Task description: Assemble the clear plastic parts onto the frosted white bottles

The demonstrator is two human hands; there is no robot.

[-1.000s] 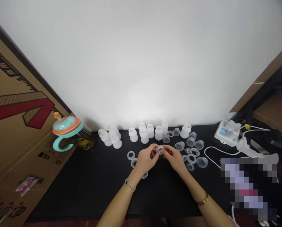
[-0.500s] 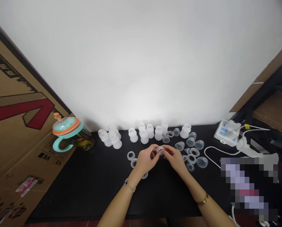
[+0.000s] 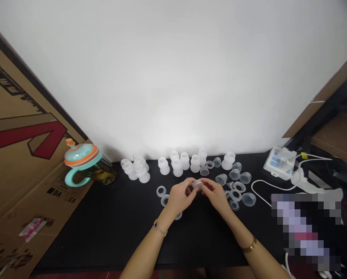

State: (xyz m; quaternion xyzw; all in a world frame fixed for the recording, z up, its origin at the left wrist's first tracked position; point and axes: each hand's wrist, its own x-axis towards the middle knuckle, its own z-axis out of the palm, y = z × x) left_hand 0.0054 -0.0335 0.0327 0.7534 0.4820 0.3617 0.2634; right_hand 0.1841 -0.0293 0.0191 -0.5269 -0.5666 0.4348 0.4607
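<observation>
Between my left hand [image 3: 181,194] and my right hand [image 3: 215,194] is a translucent baby bottle collar ring [image 3: 197,185]. Fingertips of both hands pinch it from either side; whether a nipple sits in it I cannot make out. Loose collar rings [image 3: 161,191] lie left of my left hand, one partly under the wrist. Right of my right hand are more rings [image 3: 235,195], a clear nipple [image 3: 230,185] and several clear dome caps [image 3: 221,179]. White open-necked bottles [image 3: 177,168] stand behind my hands.
Several capped bottles [image 3: 141,172] stand at the left rear, before the white wall. A teal-handled pitcher [image 3: 86,166] stands beside a cardboard box [image 3: 22,186]. On the right are a white power strip [image 3: 279,162], its cable [image 3: 273,188] and a pixelated patch.
Both hands stay in the same place, still pinching the collar ring, with only a slight shift of the fingers. The bottles and loose parts have not moved.
</observation>
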